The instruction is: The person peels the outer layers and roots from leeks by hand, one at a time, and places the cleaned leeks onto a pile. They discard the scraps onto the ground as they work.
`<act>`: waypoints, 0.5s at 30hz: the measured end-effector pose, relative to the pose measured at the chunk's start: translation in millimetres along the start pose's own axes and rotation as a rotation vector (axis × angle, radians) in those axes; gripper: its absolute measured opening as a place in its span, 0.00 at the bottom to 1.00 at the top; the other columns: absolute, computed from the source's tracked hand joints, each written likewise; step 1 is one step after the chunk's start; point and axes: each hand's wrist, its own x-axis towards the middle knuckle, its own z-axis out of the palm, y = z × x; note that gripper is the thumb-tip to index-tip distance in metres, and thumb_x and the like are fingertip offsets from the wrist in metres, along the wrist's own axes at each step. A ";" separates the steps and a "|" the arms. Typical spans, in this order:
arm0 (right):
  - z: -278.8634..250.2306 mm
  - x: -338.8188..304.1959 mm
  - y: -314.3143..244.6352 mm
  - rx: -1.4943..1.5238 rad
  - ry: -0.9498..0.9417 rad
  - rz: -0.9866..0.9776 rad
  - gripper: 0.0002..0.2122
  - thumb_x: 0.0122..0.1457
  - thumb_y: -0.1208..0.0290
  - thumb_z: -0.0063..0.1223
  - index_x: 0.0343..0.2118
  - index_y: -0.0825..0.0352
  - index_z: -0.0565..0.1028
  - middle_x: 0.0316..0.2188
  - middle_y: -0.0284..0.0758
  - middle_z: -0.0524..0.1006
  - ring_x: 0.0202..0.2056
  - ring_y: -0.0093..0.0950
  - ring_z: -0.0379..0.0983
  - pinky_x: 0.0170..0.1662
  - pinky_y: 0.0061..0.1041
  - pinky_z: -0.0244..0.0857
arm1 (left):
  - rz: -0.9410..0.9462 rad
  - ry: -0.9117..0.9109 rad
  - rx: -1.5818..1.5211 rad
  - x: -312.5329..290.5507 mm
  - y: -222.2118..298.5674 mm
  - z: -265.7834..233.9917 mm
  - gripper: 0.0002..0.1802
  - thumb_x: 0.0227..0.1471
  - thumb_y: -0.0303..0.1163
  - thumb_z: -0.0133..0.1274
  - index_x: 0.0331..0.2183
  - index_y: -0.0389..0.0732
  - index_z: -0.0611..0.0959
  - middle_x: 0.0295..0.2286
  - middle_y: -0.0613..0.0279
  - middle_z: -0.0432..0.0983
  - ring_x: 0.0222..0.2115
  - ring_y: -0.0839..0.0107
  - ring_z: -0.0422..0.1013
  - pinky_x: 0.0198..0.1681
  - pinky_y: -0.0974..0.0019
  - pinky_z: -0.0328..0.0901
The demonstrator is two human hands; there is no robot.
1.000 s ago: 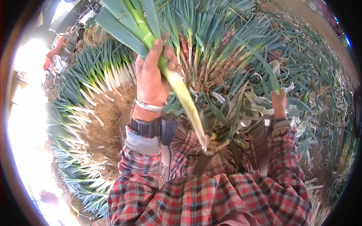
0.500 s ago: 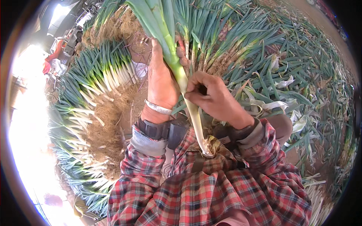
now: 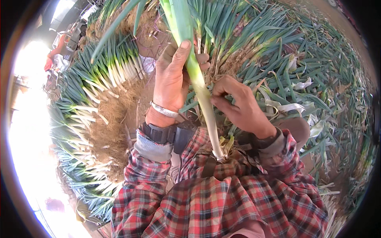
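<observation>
Left fingers (image 3: 181, 51) – clasped round leek (image 3: 205, 97) | right fingers (image 3: 231, 82) – curled, beside it (pinch unclear)

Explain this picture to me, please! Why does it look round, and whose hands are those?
There's no robot here, just a person's two bare hands. The person wears a camera on their head, looking down, and its very wide lens makes everything look round and bendy.

The left hand, with a silvery band at the wrist, holds a long green-and-white stalk, like a leek. The right hand has its fingers curled close beside the stalk; I can't quite tell whether they touch it.

To the left, a curved row of similar stalks lies with the brown roots pointing inward. To the right is a big spread of loose green leaves.
</observation>
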 end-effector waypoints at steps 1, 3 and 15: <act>-3.5 -5.4 -1.6 -0.033 -0.099 -0.058 0.06 0.52 0.84 0.55 0.30 0.72 0.70 0.26 0.38 0.69 0.27 0.31 0.70 0.32 0.26 0.65 | 0.009 0.036 0.026 0.7 -0.9 -9.2 0.19 0.58 0.41 0.54 0.43 0.36 0.74 0.33 0.62 0.74 0.30 0.71 0.76 0.32 0.66 0.74; -8.1 -24.5 -0.6 -0.058 -0.256 -0.060 0.07 0.51 0.82 0.58 0.30 0.70 0.70 0.27 0.36 0.69 0.29 0.29 0.70 0.31 0.25 0.65 | -0.009 0.060 0.034 3.0 -0.5 -26.2 0.20 0.58 0.41 0.55 0.44 0.36 0.74 0.32 0.62 0.74 0.30 0.71 0.76 0.32 0.66 0.74; 32.4 25.6 10.3 0.049 -0.057 0.047 0.10 0.50 0.79 0.60 0.34 0.70 0.71 0.24 0.39 0.72 0.25 0.31 0.72 0.30 0.28 0.66 | -0.024 0.046 -0.049 -2.2 0.9 -20.0 0.17 0.57 0.34 0.55 0.44 0.36 0.74 0.36 0.62 0.72 0.39 0.64 0.75 0.42 0.62 0.72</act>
